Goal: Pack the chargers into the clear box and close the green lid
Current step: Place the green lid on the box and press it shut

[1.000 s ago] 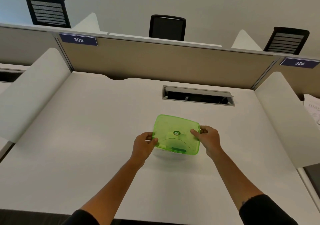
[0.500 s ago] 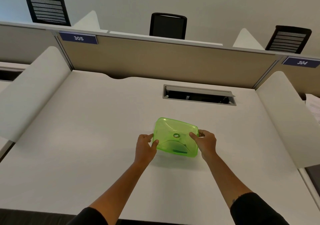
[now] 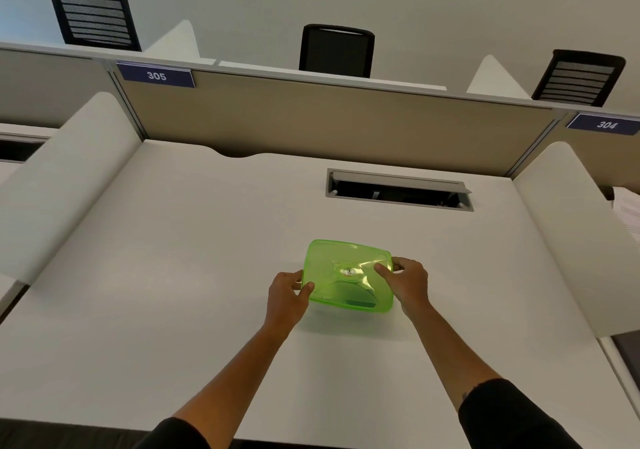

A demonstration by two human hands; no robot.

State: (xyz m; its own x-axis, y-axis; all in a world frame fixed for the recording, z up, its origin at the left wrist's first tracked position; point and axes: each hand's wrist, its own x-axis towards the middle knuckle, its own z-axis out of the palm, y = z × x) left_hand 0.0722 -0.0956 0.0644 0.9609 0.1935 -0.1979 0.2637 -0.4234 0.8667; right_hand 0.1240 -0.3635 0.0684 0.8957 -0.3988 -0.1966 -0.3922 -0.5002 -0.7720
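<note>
- The green lid (image 3: 348, 275) sits on the clear box, low in the centre of the frame on the white desk (image 3: 173, 293); the box itself is mostly hidden under the lid, and no chargers can be made out through the tinted plastic.
- The left hand (image 3: 287, 296) grips the lid's left short edge, its thumb on top near the corner.
- The right hand (image 3: 407, 284) clasps the right short edge, with fingers (image 3: 382, 270) lying on the lid's top surface.
- The lid's long axis runs left to right across the frame, so it lies directly between the hands, equally near each.
- My judgement: the closing step is under way, and it calls for even downward pressure at both ends; I cannot tell whether the lid is fully seated.
</note>
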